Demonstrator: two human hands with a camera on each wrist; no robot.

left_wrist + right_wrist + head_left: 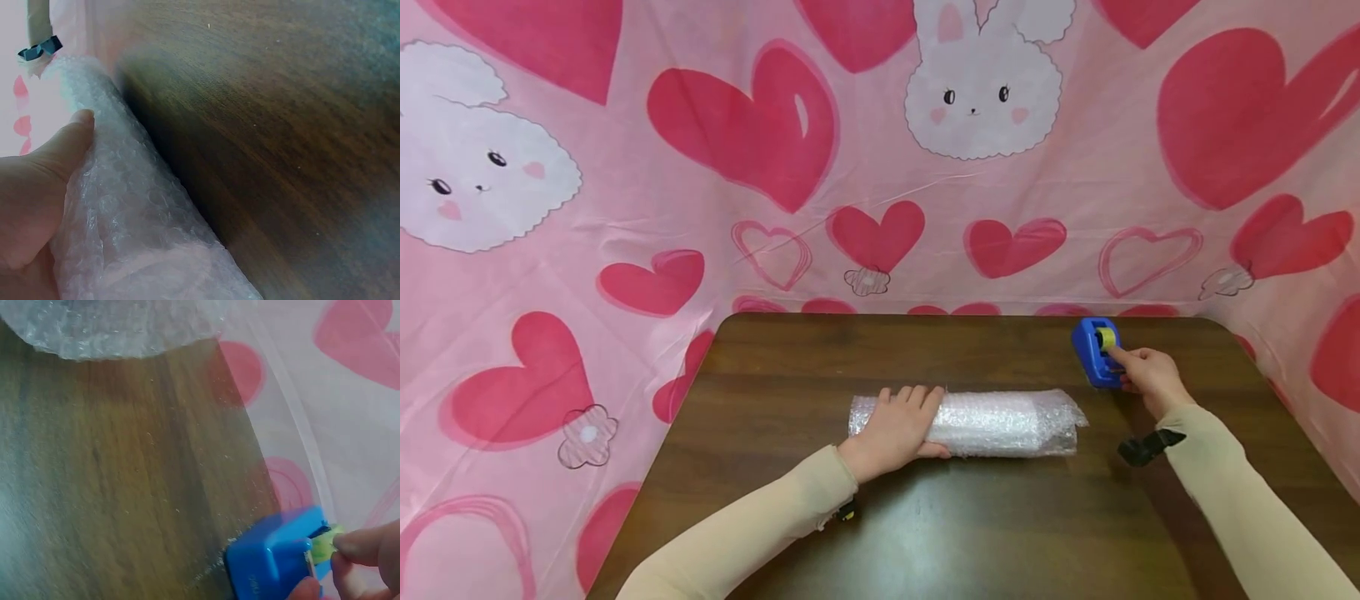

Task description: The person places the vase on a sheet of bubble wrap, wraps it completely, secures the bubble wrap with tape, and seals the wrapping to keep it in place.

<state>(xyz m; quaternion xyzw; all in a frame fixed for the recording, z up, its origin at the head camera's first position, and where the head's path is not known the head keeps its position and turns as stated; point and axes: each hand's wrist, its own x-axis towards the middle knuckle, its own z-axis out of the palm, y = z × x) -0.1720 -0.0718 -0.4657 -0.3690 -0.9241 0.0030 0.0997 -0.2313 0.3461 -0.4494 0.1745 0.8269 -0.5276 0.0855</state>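
Note:
A roll-shaped bundle in clear bubble wrap [1000, 423] lies sideways on the wooden table. My left hand [891, 433] holds it near its left end, fingers over the top and thumb along the near side. The left wrist view shows the thumb against the bubbly surface; what is inside is hidden. Further right stands a blue tape dispenser [1092, 360] with a yellowish tape roll [1107, 337]. My right hand [1153, 382] is at its right side, and in the right wrist view thumb and finger pinch at the tape [322, 546].
The brown table [760, 367] reaches back to a pink cloth [865, 175] with hearts and rabbits, which also hangs at both sides. A black strap mount [1150, 447] sits on the right wrist. The wrap's loose right end points toward the dispenser.

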